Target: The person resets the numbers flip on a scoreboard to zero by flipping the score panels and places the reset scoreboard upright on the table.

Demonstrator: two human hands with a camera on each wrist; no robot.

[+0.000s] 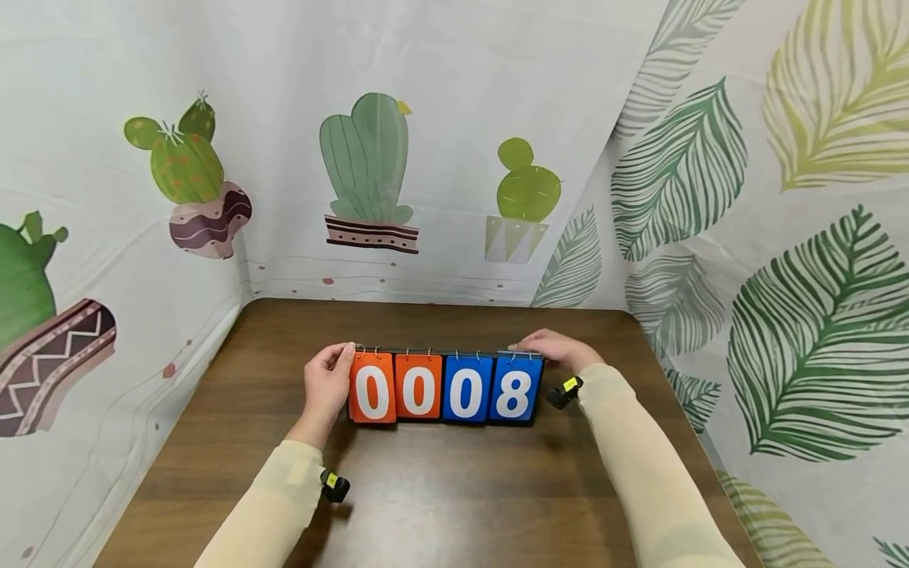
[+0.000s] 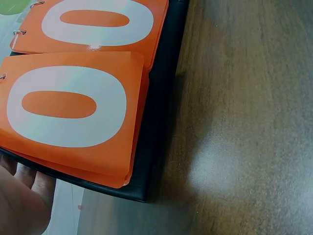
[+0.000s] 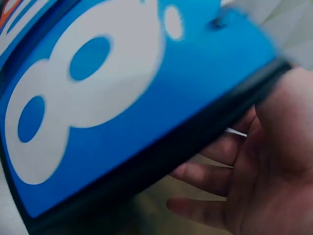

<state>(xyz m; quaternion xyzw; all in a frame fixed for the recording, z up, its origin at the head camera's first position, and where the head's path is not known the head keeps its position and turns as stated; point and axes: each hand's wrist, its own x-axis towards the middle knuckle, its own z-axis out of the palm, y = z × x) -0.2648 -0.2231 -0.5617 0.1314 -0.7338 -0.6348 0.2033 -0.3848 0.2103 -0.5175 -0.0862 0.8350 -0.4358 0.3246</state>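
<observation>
In the head view, a black flip scoreboard point(image 1: 443, 388), its two orange number cards point(image 1: 418, 410) reading 00 and two blue number cards point(image 1: 466, 412) 08, is at the middle of the brown worktop point(image 1: 440, 489), the left hand point(image 1: 328, 386) gripping its left end and the right hand point(image 1: 559, 349) at its upper right corner. The left wrist view shows fingers point(image 2: 43, 188) behind the scoreboard's end edge. In the right wrist view, fingers reach behind the blue 8; whether they grip I cannot tell.
</observation>
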